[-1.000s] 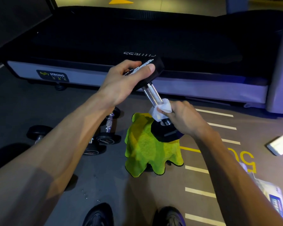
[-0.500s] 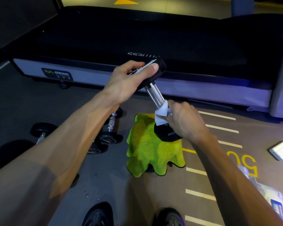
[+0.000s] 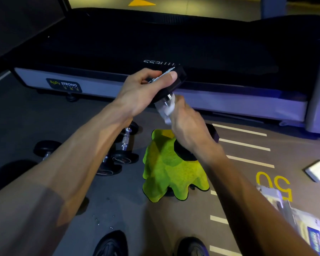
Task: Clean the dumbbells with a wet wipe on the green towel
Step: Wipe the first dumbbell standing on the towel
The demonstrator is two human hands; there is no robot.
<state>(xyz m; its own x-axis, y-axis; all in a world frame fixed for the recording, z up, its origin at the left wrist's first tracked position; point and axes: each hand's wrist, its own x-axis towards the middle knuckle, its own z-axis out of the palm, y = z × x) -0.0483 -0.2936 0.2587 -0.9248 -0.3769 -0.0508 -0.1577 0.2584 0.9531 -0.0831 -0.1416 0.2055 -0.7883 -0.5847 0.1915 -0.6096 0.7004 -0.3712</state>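
A heavy, rigid dumbbell stands tilted on the green towel, left hand gripping its top head, right hand pinching a soft wipe around the likely slippery steel handle.

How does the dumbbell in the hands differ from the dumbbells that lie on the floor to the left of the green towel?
The held dumbbell stands tilted, its lower head on the green towel; the floor dumbbells lie flat on the bare floor. The left hand grips the held one's upper head, and the right hand holds a wet wipe round its handle; nothing touches the floor ones. All have black heads and shiny metal handles.
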